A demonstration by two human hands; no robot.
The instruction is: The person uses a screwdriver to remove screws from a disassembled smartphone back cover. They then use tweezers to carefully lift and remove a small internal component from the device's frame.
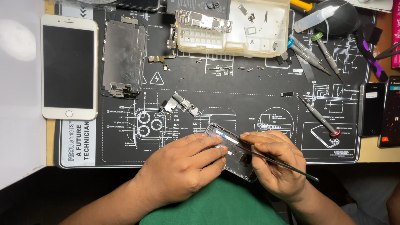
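The left hand (183, 166) lies over the near left part of a phone housing (233, 156), fingers pressed flat on it and thumb tucked under the edge, gripping it. The housing sits tilted at the near edge of the black work mat (258, 108), partly over a green cloth (216, 206) in the lap. Its open inside faces up, with small white and blue strips showing near the top corner.

The right hand (275, 164) rests on the right side of the housing, thumb and fingers pinched shut on a thin metal tool (283, 162). The tool runs from the fingertips over the housing out to the lower right, past the mat edge; its working tip is hidden under the fingers.

Elsewhere on the mat:
- A white phone (69, 66) lies face up at far left, screen dark, partly off the mat.
- A metal plate (124, 56) lies just right of it, with a flex cable at its right side.
- A small connector part (180, 104) lies near the mat centre, well clear of both hands.
- A clear parts tray (233, 31) stands at the top centre; a logic board (204, 20) rests on its left end and loose screws and brackets lie in its right compartment.
- 1 screwdriver (318, 116) with a red cap lies right of the hands; 2 more (310, 52) lie near a black blower (341, 16) at top right.
- 2 dark phones (381, 110) lie at the right edge, beyond the mat
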